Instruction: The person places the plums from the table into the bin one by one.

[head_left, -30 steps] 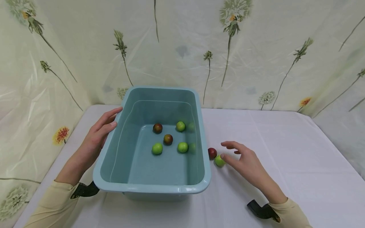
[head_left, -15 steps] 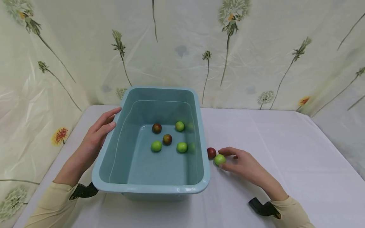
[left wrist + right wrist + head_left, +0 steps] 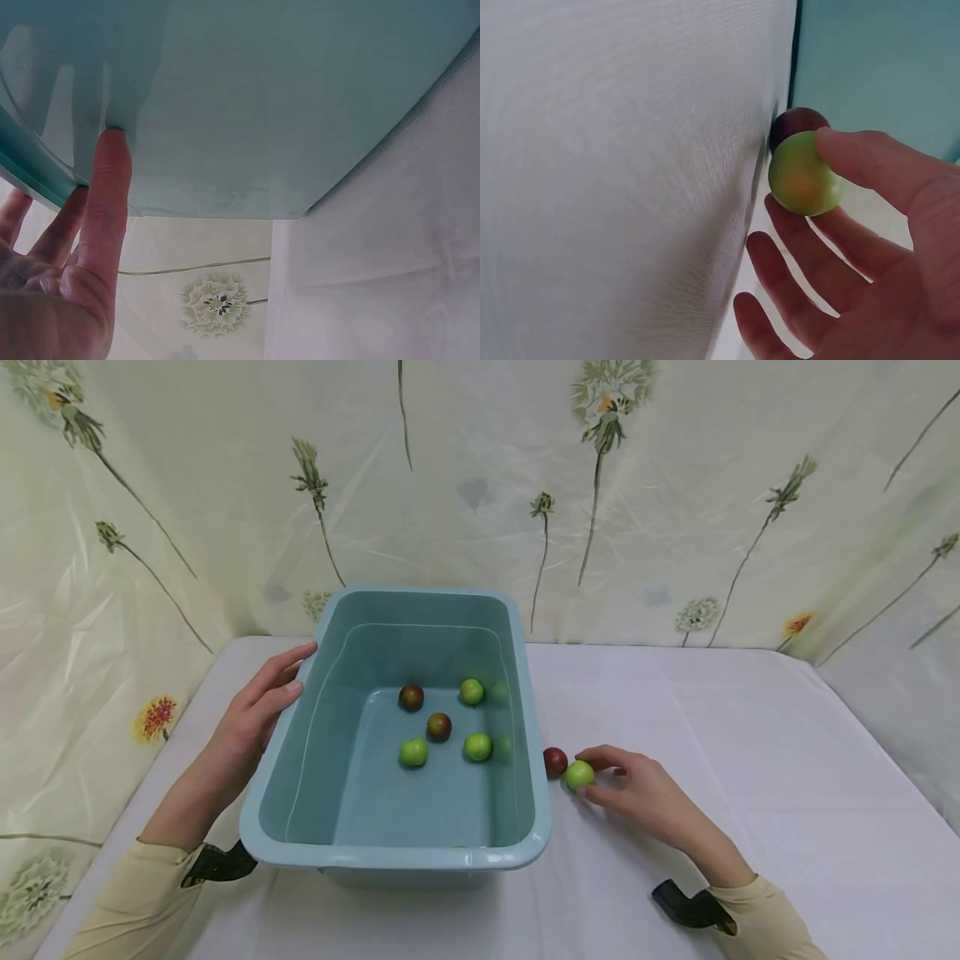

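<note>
My right hand [image 3: 637,793] pinches a small round green fruit [image 3: 579,775] between thumb and fingers, close over the white cloth; an orange blush shows on it in the right wrist view. Right beside it lies a dark red fruit [image 3: 555,762], next to the basin's right wall. My left hand [image 3: 247,718] touches the left side of the blue-green plastic basin [image 3: 397,857] with extended fingers. In the left wrist view one fingertip [image 3: 112,139] meets the basin's outer wall. Inside the basin, spread over its floor, lie three green fruits [image 3: 477,747] and two reddish-brown ones [image 3: 438,727].
A white cloth [image 3: 720,735] covers the table under the basin. Behind and to the sides hangs a pale plastic curtain [image 3: 465,477] with dandelion prints. Black wrist mounts [image 3: 693,906] stick out at both sleeves.
My right hand has come down to the green fruit, closed its thumb and fingers on it and shifted it slightly. A green fruit in the basin rocked a little. My left hand stayed put.
</note>
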`<state>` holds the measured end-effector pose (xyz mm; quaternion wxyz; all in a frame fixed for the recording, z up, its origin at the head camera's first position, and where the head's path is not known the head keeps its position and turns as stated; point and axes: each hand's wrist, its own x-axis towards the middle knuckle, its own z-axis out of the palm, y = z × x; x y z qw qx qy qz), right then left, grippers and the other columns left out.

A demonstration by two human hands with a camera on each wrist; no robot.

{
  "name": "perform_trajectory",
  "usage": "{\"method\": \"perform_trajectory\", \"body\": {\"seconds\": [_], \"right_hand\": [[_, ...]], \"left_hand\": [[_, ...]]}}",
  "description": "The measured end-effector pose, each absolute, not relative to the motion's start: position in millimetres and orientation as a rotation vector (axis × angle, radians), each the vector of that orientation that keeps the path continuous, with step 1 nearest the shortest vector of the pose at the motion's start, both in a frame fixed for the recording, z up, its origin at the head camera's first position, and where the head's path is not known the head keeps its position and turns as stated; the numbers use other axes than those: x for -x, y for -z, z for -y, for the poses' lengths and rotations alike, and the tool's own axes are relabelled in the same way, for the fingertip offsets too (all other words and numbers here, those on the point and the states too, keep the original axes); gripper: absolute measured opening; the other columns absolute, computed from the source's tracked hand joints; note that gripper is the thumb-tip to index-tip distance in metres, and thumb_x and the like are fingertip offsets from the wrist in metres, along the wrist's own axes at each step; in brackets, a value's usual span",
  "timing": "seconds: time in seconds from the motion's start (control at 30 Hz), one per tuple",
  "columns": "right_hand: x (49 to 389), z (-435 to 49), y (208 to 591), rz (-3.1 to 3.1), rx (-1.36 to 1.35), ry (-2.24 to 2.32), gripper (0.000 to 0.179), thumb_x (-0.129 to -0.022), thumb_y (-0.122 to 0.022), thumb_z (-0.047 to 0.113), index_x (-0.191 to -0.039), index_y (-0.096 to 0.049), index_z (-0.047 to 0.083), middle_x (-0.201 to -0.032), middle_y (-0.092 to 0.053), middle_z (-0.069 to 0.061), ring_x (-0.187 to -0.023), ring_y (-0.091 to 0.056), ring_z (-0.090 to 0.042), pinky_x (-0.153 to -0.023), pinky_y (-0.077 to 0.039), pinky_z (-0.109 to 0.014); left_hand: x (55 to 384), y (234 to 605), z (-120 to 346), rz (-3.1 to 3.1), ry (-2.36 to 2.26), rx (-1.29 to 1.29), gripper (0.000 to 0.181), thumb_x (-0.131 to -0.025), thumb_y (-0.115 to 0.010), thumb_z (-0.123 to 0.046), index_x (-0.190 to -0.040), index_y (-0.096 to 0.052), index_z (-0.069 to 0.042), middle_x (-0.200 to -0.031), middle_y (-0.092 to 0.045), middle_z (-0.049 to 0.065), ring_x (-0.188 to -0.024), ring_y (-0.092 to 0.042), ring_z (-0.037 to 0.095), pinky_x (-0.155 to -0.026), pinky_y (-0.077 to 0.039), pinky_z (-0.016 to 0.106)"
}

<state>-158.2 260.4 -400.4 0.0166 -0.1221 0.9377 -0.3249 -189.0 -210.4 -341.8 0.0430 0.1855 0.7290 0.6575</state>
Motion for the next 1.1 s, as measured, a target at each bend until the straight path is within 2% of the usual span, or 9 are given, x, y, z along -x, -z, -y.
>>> {"method": "perform_trajectory", "body": {"seconds": [0.2,0.53,0.77,1.1], "right_hand": [[158.1,-260.5,395.6,-2.92,0.388,1.086,0.034,-0.087,-0.076,0.017,-0.119,-0.066,0.012,-0.111,-0.069,0.0,-0.104,-0.062,-0.022,-0.094,-0.046,-0.051],[157.0,-259.3,390.5,-2.955,0.373,1.18,0.035,-0.09,-0.073,0.027,-0.122,-0.065,0.014,-0.114,-0.067,0.0,-0.107,-0.06,-0.02,-0.093,-0.046,-0.049],[154.9,-258.2,386.2,-2.982,0.381,1.256,0.034,-0.089,-0.075,0.026,-0.12,-0.064,0.015,-0.111,-0.067,0.003,-0.104,-0.059,-0.017,-0.093,-0.045,-0.049],[156.6,-250.4,376.0,-3.021,0.385,1.306,0.035,-0.091,-0.073,0.027,-0.123,-0.063,0.016,-0.116,-0.066,0.002,-0.107,-0.058,-0.017,-0.093,-0.044,-0.051]], "left_hand": [[188.9,339.9,210.0,-2.232,-2.011,-0.561,0.047,-0.107,-0.039,-0.033,-0.153,-0.033,-0.027,-0.15,-0.033,0.008,-0.118,-0.051,0.023,-0.083,-0.052,0.029],[190.2,339.3,209.2,-2.235,-2.011,-0.567,0.047,-0.107,-0.039,-0.032,-0.153,-0.033,-0.027,-0.149,-0.033,0.008,-0.117,-0.051,0.022,-0.083,-0.052,0.028],[190.5,341.4,208.6,-2.215,-2.02,-0.563,0.047,-0.107,-0.039,-0.032,-0.153,-0.033,-0.027,-0.149,-0.033,0.008,-0.119,-0.051,0.022,-0.084,-0.051,0.028],[188.5,342.8,208.3,-2.214,-2.03,-0.54,0.048,-0.106,-0.04,-0.033,-0.153,-0.033,-0.028,-0.149,-0.033,0.008,-0.119,-0.049,0.023,-0.085,-0.05,0.028]]}}
